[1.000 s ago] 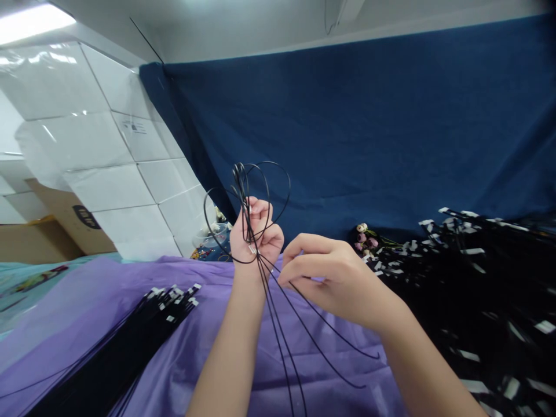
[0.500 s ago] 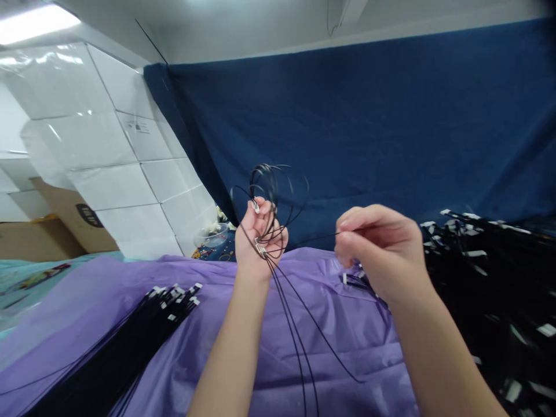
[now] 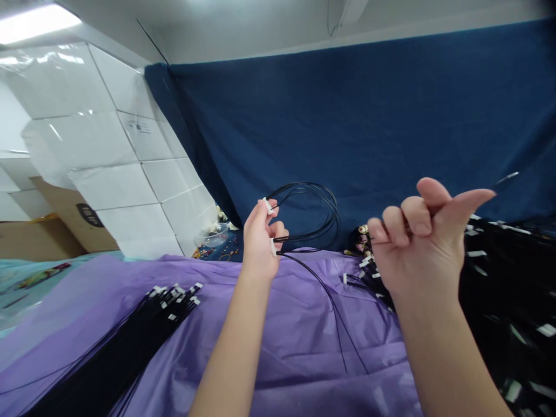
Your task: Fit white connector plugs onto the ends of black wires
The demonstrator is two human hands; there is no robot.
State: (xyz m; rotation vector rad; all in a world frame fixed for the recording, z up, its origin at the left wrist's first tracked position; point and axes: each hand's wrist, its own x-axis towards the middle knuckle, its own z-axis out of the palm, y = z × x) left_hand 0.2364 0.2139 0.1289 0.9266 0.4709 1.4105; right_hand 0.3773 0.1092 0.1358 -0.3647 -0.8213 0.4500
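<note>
My left hand (image 3: 263,237) is closed on a looped bundle of thin black cables (image 3: 334,211). A white connector (image 3: 268,205) shows at its fingertips, and another white connector (image 3: 273,247) lies against the palm. Loose cable ends hang down to the right over the purple cover. To the right, my right hand (image 3: 417,243) is raised with its palm toward me and its lower fingers curled. A thin dark strand shows at those fingers, seemingly a single black wire. Past the thumb tip floats a small blurred pale end (image 3: 508,178); whether it belongs to that wire is hard to see.
A bundle of black cables with white connectors (image 3: 108,347) lies on the purple cover (image 3: 304,336) at left. A large black cable pile (image 3: 512,289) fills the right. White boxes (image 3: 117,179) are stacked at left, near a clear bowl (image 3: 212,234). A blue cloth (image 3: 347,127) hangs behind.
My right hand has moved right and turned its palm toward me. The left hand has turned, and the cable loop now swings out to its right.
</note>
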